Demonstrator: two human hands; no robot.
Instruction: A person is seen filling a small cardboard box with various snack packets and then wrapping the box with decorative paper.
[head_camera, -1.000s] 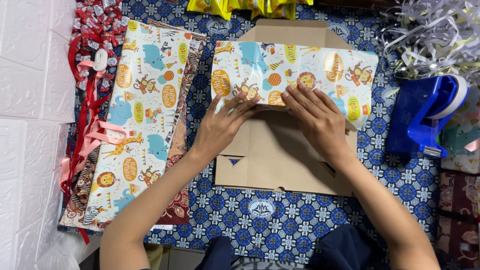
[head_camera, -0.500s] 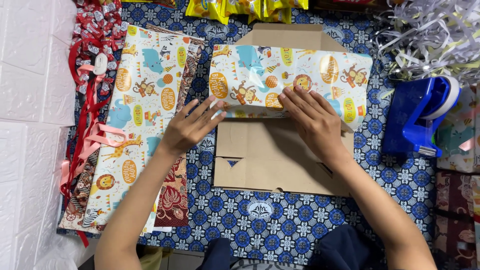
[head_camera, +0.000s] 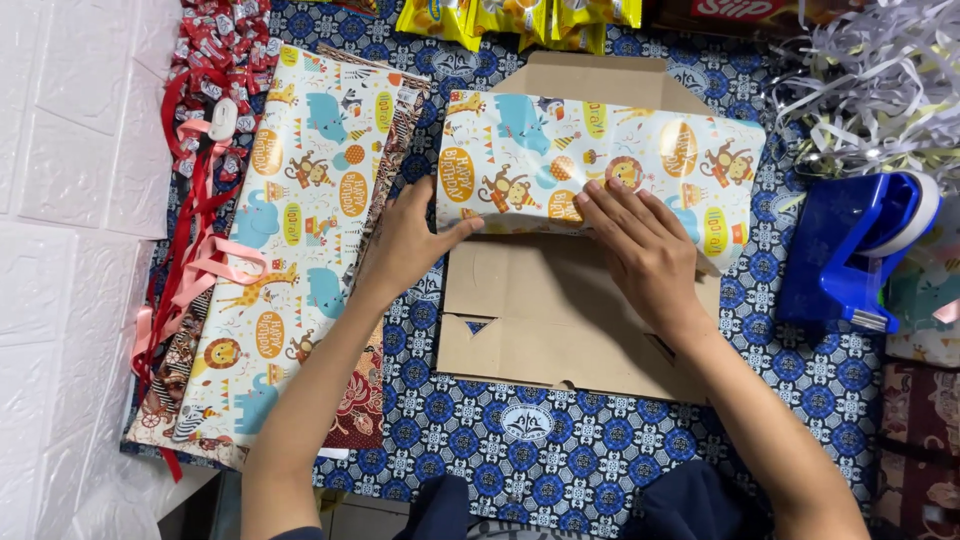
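Meanwhile, my left hand (head_camera: 410, 245) lay open at the wrapped box's (head_camera: 600, 165) left end, my right hand (head_camera: 640, 250) pressed flat on its front edge, cardboard (head_camera: 560, 320) beneath.

Flat brown cardboard box (head_camera: 560, 320) at centre, gift-wrapped parcel (head_camera: 600, 160) in animal-print paper lying on it, yellow snack packets (head_camera: 520, 18) along the top edge

Your left hand (head_camera: 408, 245) lies flat, palm down, fingers together and pointing up, thumb stretched rightward. Your right hand (head_camera: 640, 245) lies palm down too, fingers spread and pointing up-left, seemingly pressing. Both forearms are bare, converging from the bottom edge.
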